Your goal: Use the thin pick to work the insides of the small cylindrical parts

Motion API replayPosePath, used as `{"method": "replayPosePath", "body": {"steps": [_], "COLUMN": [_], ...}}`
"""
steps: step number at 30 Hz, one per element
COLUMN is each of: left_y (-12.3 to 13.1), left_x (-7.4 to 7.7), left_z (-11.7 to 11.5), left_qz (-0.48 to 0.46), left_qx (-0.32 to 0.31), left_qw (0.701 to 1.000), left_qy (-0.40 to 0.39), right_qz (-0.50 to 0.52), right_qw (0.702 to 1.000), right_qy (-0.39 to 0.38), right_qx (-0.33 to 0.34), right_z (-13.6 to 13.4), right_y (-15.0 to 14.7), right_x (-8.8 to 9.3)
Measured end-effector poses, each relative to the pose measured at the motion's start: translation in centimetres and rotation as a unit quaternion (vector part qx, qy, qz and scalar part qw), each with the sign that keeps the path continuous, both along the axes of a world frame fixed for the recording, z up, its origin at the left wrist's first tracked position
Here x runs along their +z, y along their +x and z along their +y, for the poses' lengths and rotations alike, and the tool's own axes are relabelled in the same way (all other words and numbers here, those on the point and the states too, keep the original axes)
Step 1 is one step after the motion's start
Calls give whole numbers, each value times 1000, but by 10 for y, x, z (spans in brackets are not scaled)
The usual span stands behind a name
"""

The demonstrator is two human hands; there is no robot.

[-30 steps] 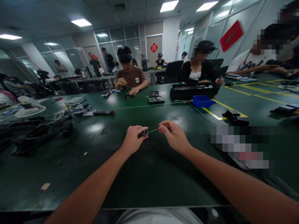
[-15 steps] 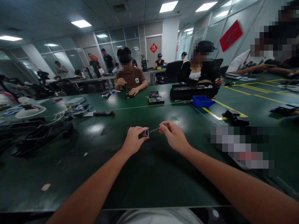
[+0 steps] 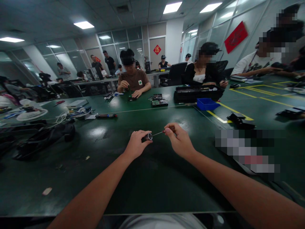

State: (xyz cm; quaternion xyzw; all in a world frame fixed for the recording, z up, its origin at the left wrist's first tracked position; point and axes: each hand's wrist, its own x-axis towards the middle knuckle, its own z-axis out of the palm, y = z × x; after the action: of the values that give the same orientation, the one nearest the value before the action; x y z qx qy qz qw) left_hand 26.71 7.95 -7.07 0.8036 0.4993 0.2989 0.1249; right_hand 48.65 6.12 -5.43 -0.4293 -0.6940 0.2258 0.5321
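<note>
Just above the green table, my left hand (image 3: pixel 136 143) is closed round a dark cylinder (image 3: pixel 148 136) with a pale ring at its end. The ringed end faces right, and my fingers cover most of its body. My right hand (image 3: pixel 179 140) grips a screwdriver (image 3: pixel 164 131) by its reddish handle. Its thin metal shaft points left, with the tip at or in the cylinder's ringed end; I cannot tell how deep it goes.
A blue tray (image 3: pixel 207 104) stands beyond my right hand, beside a long black case (image 3: pixel 198 93). Circuit boards (image 3: pixel 159 102) lie ahead, and another screwdriver-like tool (image 3: pixel 106 116) to their left. Black parts (image 3: pixel 45 140) fill the left side. Co-workers sit across the table.
My right hand has shifted very slightly to the right and the screwdriver handle sits a little farther from the cylinder. The ringed end has turned slightly. Both grips stay the same.
</note>
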Motion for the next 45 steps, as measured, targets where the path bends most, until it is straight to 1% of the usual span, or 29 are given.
{"method": "replayPosePath", "body": {"steps": [5, 9, 11, 14, 18, 21, 24, 29, 34, 45], "left_y": [-2, -3, -2, -1, 0, 0, 1, 2, 0, 0], "left_x": [-3, -6, -5, -4, -2, -2, -2, 0, -1, -1], "left_z": [2, 3, 2, 1, 1, 1, 0, -1, 0, -1], "left_qz": [-1, -3, -5, -4, 1, 0, -2, -2, 1, -4], "left_qx": [-1, -8, -10, -7, -4, -5, -6, -11, -7, 4], "left_qw": [1000, 1000, 1000, 1000, 1000, 1000, 1000, 1000, 999, 999], "left_qy": [-4, -5, -5, -10, -16, -13, -16, -25, -32, -46], "right_qz": [-12, -10, -28, -44, -30, -26, -48, -57, -68, -82], "right_qw": [999, 1000, 999, 999, 999, 999, 999, 998, 997, 995], "right_qy": [16, 18, 17, 15, 25, 25, 18, 9, 17, -1], "right_qx": [-26, -8, -3, -12, -28, -14, -5, -23, -37, -55], "right_z": [-1, -3, -3, -3, -3, -4, -5, -3, -2, -2], "right_y": [1, 1, 1, 1, 1, 1, -1, -1, 0, 1], "right_x": [1, 3, 3, 4, 4, 4, 5, 5, 6, 9]}}
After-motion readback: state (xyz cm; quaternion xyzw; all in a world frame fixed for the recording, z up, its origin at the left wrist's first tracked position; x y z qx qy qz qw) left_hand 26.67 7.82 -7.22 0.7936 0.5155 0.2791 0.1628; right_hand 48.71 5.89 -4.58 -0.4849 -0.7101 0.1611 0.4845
